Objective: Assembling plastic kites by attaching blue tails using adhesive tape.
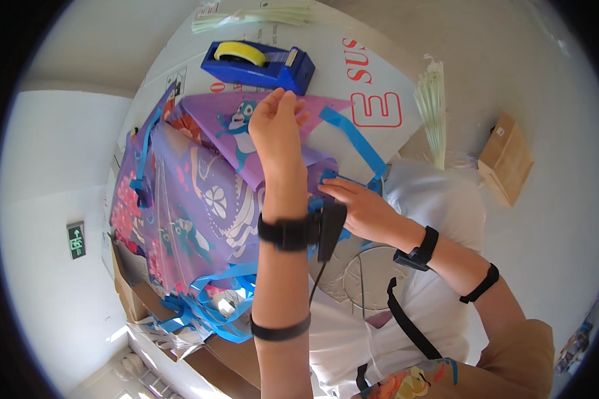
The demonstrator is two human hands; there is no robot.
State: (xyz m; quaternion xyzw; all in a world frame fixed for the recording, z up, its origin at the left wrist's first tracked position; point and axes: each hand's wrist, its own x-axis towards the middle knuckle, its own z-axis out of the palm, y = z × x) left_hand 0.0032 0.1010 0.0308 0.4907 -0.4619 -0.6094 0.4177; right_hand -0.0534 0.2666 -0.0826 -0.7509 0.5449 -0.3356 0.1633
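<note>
A thin purple sheet [236, 183] printed with cartoon figures lies loosely folded in front of me, narrowing to a point on the right. My left hand [276, 123] is above its far part, beside a blue tape dispenser [256, 66] with a yellow roll. Its fingers are drawn together at the tips; what they hold, if anything, is too small to make out. My right hand [363, 206] rests at the sheet's near right edge, fingers stretched flat over the purple material and a blue strip; its thumb is hidden. Another blue strip [356, 139] crosses the board to its upper right.
The sheet lies on a white printed board [386, 80]. Bundles of pale thin sticks [432, 110] lie at its right edge and far end [253, 18]. Tangled blue ribbon [216, 312] and cardboard flaps [136, 292] are at near left. A brown box [506, 159] stands right.
</note>
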